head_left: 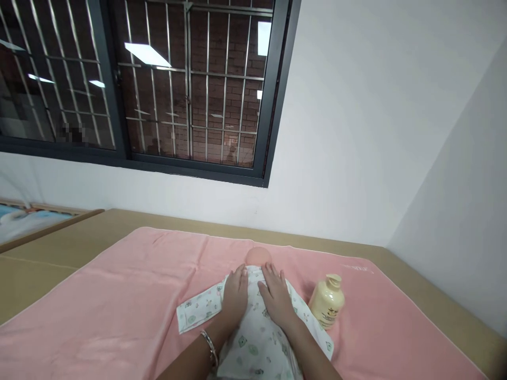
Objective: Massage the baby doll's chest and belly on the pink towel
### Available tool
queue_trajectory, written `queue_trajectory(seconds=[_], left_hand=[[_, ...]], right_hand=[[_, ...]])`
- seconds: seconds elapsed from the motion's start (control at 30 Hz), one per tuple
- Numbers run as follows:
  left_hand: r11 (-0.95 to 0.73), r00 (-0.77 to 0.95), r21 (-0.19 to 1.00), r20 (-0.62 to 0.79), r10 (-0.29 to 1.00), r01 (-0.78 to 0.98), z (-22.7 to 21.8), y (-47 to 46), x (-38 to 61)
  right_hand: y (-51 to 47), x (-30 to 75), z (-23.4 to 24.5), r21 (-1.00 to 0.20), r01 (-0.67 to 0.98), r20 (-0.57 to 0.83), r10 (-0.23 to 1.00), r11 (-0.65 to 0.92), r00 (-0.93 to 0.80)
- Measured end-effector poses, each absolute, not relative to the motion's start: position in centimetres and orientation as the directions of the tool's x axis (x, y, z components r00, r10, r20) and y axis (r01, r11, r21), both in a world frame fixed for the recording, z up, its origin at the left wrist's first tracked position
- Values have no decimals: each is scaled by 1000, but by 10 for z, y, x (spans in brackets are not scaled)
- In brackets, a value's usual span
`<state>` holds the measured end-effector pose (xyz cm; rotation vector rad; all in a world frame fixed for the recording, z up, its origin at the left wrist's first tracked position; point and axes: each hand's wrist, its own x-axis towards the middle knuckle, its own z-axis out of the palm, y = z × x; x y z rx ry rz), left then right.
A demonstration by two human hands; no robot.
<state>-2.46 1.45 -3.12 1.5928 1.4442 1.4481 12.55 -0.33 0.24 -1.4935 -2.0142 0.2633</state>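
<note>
A baby doll lies on a pink blanket, the round top of its head pointing away from me. White baby clothing with a small green and brown print covers its body, the sleeves spread to both sides. My left hand rests on the left side of the doll's upper chest, fingers stretched out. On the right side, my right hand lies flat on the cloth with its fingers extended. Neither hand grips anything. The doll's face cannot be made out.
A pale yellow pump bottle stands right of the doll, beside the right sleeve. The blanket covers a tan tabletop that meets a white wall. Above is a dark-framed barred window. A wood-edged bed or crib shows at far left.
</note>
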Motion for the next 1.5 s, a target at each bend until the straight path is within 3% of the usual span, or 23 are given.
queue_trajectory(seconds=[0.13, 0.3, 0.37, 0.47, 0.53, 0.67, 0.77, 0.87, 0.97, 1.1, 1.2, 1.3, 1.5], left_hand=[[-297, -171, 883, 377, 910, 364, -32, 12, -24], [-315, -171, 872, 399, 901, 375, -29, 7, -26], [-325, -169, 859, 415, 894, 395, -27, 6, -26], [-334, -163, 849, 428, 889, 408, -26, 6, -25], [-347, -161, 846, 440, 884, 406, -27, 6, -24], [-366, -164, 847, 453, 877, 385, -30, 7, -24], [-358, -165, 852, 443, 881, 382, -30, 7, -24], [-341, -168, 854, 431, 886, 392, -27, 6, -24], [-329, -174, 860, 420, 891, 389, -25, 5, -23], [-339, -171, 864, 423, 890, 373, -25, 6, -24], [-341, -173, 864, 426, 888, 371, -26, 7, -25], [-347, -158, 852, 434, 887, 393, -26, 7, -25], [-359, -156, 844, 448, 881, 398, -21, 4, -23]], right_hand=[[-12, 115, 10, -351, 865, 325, 913, 359, -247], [-32, 105, 11, -324, 678, 408, 744, 660, -529], [-27, 111, 4, -371, 668, 472, 751, 645, -462], [-13, 121, -4, -443, 785, 463, 860, 433, -213], [-9, 123, -4, -424, 840, 431, 892, 338, -141], [-23, 123, -4, -321, 795, 441, 824, 515, -356], [-36, 133, -13, -361, 674, 534, 735, 645, -417], [-37, 147, -23, -504, 637, 637, 749, 584, -182], [-29, 147, -23, -587, 668, 607, 794, 457, -10], [-23, 125, -10, -470, 786, 547, 831, 402, -97], [-30, 114, -2, -309, 813, 480, 819, 493, -314], [-40, 118, -5, -282, 776, 457, 790, 565, -409], [-36, 132, -27, -420, 787, 612, 781, 452, -122]])
